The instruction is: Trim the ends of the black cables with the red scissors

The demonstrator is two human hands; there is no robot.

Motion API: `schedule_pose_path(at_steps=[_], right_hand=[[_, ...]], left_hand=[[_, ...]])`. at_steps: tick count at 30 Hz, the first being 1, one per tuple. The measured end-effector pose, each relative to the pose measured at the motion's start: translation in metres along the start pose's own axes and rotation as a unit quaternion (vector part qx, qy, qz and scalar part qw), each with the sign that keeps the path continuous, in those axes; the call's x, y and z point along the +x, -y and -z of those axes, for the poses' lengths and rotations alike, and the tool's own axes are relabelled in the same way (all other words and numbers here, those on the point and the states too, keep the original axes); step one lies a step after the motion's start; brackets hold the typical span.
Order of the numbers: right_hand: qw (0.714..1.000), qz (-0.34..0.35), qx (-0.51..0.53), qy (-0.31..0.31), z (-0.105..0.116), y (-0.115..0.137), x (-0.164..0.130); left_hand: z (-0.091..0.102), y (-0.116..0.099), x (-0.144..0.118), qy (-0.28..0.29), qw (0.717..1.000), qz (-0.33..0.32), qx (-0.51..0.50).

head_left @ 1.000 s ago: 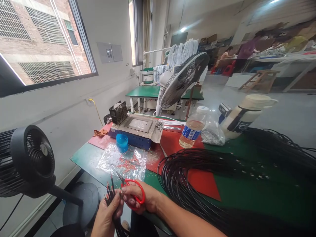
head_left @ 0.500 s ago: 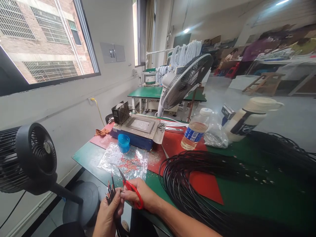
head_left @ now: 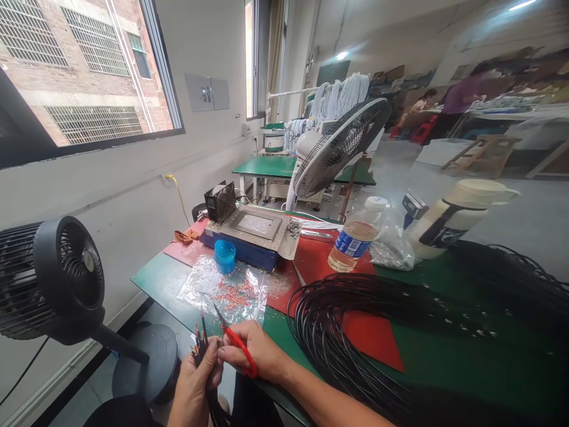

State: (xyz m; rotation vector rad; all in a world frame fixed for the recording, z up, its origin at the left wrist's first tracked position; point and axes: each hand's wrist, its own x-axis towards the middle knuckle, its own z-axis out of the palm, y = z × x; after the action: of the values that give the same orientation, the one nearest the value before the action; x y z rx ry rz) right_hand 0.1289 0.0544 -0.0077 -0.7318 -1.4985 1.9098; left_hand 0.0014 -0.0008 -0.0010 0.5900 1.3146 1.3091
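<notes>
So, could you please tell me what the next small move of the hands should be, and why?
Perhaps the right hand should ease one cable end clear before bringing the scissors closer: the left hand grips several black cables with their ends crowded together, the two hands meet beside them, and the scissor blades show apart from those ends.

The bare left hand (head_left: 200, 372) is curled in a grip at near centre, its left thumb (head_left: 206, 360) slanting up and right above a left wrist (head_left: 181, 405) rising from the near side. Just right, the bare right hand (head_left: 249, 349) bends its fingers inward, right thumb (head_left: 233, 355) pointing left; the bare right forearm (head_left: 326, 388) slants in from near right.
</notes>
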Motion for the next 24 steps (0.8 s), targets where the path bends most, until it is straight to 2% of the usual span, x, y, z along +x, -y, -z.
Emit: schedule_pose_path(at_steps=[6,15,24], right_hand=[[0.994,-0.05,0.092,0.028,-0.0006,0.0036,0.0004],[0.992,-0.084,0.084,0.028,0.0002,0.0094,-0.0012],[0.985,-0.141,0.094,0.013,0.0013,0.0088,-0.0021]], left_hand=[[0.0042,-0.0005,0.0006,0.062,0.998,-0.003,0.025],[0.0075,-0.0023,0.0009,0.082,0.995,0.014,0.051],[0.0096,0.0008,0.001,0.093,0.995,0.014,0.033]])
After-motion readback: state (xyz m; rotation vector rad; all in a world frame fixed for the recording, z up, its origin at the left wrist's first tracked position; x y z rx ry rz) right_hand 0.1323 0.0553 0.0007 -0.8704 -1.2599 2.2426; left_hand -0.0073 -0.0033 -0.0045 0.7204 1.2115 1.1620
